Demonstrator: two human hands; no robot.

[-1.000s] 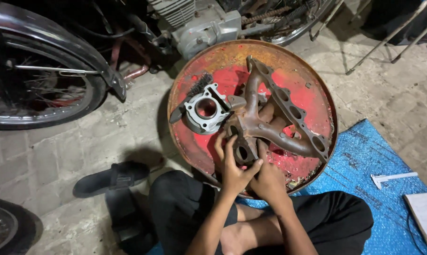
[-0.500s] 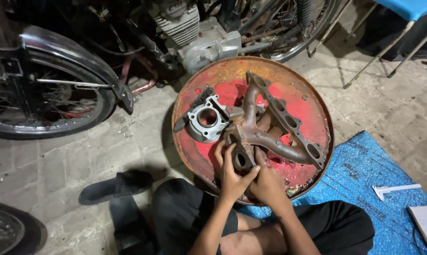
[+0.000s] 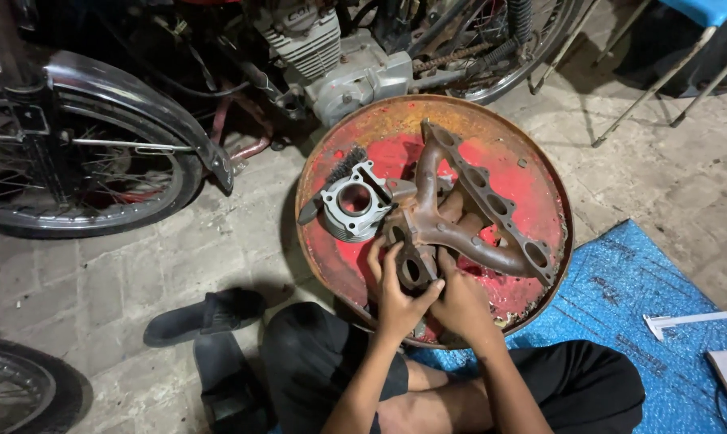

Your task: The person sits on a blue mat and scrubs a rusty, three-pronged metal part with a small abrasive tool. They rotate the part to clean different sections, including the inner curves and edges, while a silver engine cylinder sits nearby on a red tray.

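The motorcycle (image 3: 219, 96) stands far on the paved floor; since 1 second ago only the view has shifted toward it. Near it lies the round red tray (image 3: 532, 173) (rusty at the rim), carrying the brown manifold (image 3: 460, 217) and, to its left, a grey cylinder (image 3: 354, 210). The left hand (image 3: 397, 293) and right hand (image 3: 458, 304) stay clamped on the manifold's near end, so the work continues unchanged.

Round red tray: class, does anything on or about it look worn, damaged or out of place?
Yes. The round red tray has paint worn off and rust along its rim. The branched metal manifold lying on it is brown with rust; both hands, left hand and right hand, grip its near end. The grey engine cylinder beside it looks clean by comparison.
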